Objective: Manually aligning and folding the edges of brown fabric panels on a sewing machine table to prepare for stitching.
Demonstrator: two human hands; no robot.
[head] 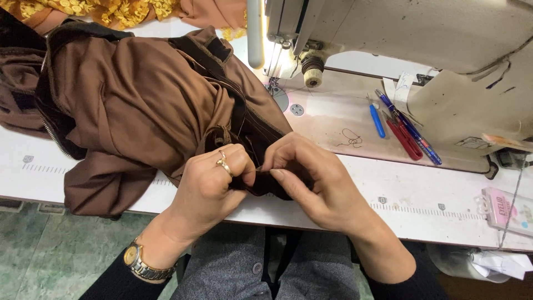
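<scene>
Brown garment (139, 94) edge being pinched at frame centre: left hand (214, 183) grip clamped on fold, right hand (311, 178) grip clamped beside. Fold best being kept taut, flat on tabletop (422, 194).

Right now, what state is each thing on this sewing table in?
Brown garment: bunched up, edge pinched by both hands.
Left hand: grip closed on the garment edge.
Right hand: grip closed on the same edge.
Zipper: open.
Sewing machine: lamp lit.
Blue seam ripper: lying flat.
Red snips: lying flat, closed.
</scene>
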